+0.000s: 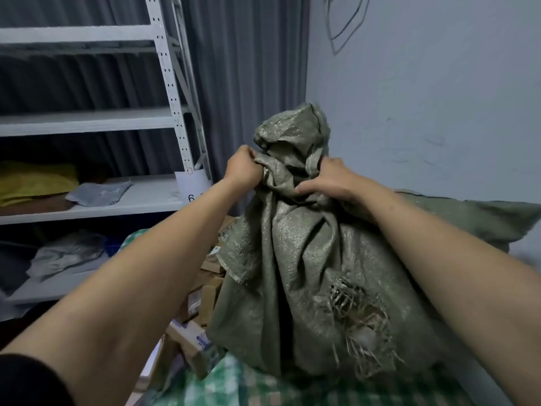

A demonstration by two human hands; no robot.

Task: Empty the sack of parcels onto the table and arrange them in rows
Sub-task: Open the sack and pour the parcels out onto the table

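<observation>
- A green woven sack (307,273) stands upright on a desk (234,385) covered in a green checked cloth. Its neck is bunched together at the top.
- Left grip (243,168): clenched in a fist on the left side of the bunched neck, with fabric gathered inside the fingers.
- Right grip (325,180): grasping the right side of the same neck, fingers curled into the folds and thumb pressed on the cloth facing the viewer.
- The two grips sit close together at about the same height. The sack's loose mouth rises above them and its full body hangs below.
- Both bare forearms reach forward and up from the bottom corners of the view. A dark sleeve shows at the left elbow.
- A frayed hole (357,315) gapes low on the sack's near side.
- Cardboard parcels (196,335) lie heaped against the sack's left side, toward the desk's left edge.
- A second green sack (483,221) lies behind, by the right wall (424,98).
- A white metal rack (164,68) stands to the left. It holds a yellow cloth (35,180) and a grey mailer (99,193).
</observation>
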